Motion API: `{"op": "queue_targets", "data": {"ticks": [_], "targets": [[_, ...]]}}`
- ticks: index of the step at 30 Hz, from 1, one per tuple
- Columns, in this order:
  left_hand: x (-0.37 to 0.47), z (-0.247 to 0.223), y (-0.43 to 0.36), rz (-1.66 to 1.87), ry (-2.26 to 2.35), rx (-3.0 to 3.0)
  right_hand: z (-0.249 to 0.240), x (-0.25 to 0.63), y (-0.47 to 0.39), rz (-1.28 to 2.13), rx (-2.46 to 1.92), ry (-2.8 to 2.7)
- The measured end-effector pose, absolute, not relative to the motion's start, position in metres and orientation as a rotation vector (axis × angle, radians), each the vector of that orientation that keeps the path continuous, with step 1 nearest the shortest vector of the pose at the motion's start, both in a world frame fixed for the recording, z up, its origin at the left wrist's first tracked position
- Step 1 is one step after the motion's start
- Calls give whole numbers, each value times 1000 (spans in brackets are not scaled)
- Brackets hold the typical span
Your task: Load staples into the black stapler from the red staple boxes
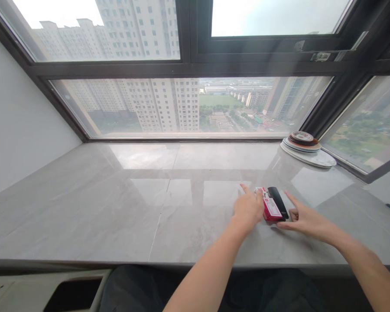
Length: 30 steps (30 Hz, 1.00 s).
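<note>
A small red and white box (271, 209) lies on the grey marble-patterned sill (100, 208), right of centre. Close against its right side is a black object (278, 200), which looks like a stapler. My left hand (249, 207) is at the left side of the box, its index finger stretched out and another finger near the box's upper left edge. To the right of the black object, my right hand (297, 215) has its thumb and index finger spread apart, with the thumb near the lower end of the two things and the other fingers curled.
A stack of plates (302, 145) stands in the back right corner by the window frame (188, 69). The sill's front edge runs above my dark-clothed legs. A light-coloured item with a dark opening (74, 294) is at the lower left.
</note>
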<state>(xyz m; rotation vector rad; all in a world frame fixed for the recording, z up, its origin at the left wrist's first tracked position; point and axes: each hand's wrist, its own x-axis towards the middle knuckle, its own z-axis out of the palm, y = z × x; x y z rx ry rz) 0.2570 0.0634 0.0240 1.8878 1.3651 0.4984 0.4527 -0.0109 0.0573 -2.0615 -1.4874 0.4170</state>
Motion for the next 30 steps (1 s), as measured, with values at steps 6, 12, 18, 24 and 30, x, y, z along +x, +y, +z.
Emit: {"op": "queue_targets", "data": {"ticks": [6, 12, 18, 24, 30], "targets": [[135, 9, 20, 751, 1099, 1653, 69, 382, -49, 539, -1809, -1482], [26, -1, -5, 839, 1304, 2101, 27, 259, -37, 517, -1646, -1979], [2, 1, -13, 824, 1533, 2159, -2, 232, -26, 147, -1857, -2158], [4, 10, -16, 928, 1454, 1998, -1, 234, -29, 142, -1864, -2184], [3, 1, -16, 731, 1505, 2243, -3, 234, -28, 132, -1867, -2175]]}}
